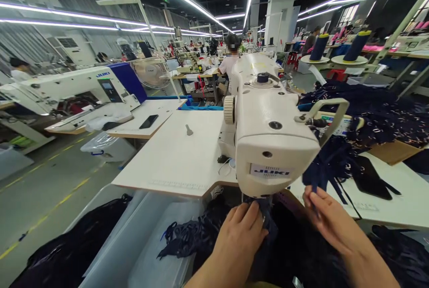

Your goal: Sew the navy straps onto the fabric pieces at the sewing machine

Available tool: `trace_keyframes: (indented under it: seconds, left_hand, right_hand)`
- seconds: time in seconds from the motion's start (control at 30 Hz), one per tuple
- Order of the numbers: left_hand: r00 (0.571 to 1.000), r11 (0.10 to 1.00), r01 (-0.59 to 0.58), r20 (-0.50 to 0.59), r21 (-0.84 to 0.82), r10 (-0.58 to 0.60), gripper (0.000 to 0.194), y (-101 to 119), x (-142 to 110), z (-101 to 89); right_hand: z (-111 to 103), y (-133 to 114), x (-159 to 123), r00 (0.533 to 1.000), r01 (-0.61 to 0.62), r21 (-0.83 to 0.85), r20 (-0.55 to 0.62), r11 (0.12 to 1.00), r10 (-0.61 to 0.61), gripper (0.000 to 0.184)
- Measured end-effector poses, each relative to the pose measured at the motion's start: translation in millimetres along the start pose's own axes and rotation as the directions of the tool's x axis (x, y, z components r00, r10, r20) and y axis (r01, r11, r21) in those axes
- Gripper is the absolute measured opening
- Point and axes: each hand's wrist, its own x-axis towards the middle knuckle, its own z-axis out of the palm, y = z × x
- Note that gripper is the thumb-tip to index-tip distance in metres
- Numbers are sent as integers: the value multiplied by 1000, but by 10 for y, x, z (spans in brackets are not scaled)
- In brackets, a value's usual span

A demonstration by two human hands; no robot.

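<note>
While your left hand [239, 230] works low beneath the white sewing machine head [275, 145], your right hand [326, 212] is out to the side, at the edge of the dark straps [378, 113] heaped on the right. Look at those right fingers: thumb and forefinger are pinched together on a narrow dark strip [314, 188], which hangs by the front of the heap. Over on the left, your fingers are bent across dark cloth [270, 218], just under the head; whether they clench it or only press it, you can't tell from here, because the cloth and the hand hide the contact. So the step in hand looks like handling pieces at the machine, one hand by the needle area, the other at the supply. From this position, any move of the strip calls for a sure pinch, one strand eased free of its tangled neighbours, and left fingertips well away from the needle. Beside your left forearm, a loose dark bundle [187, 236] spills over the clear plastic bin [161, 256], and up on the white tabletop [167, 158] lies a small grey metal piece [188, 130], well apart from both hands.
</note>
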Motion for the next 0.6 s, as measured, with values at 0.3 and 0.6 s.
trace_keyframes:
  seconds: [0.3,0.6]
  left_hand:
    - [989,961,-115,-119,-251,87,23,-87,-132,-1]
    - [976,975,-201,64,-93,208,34,-110,-106,-125]
  right_hand:
    - [544,167,167,976,216,-358,101,908,-192,33]
    - [706,315,73,985,175,-348,47,921,-169,28]
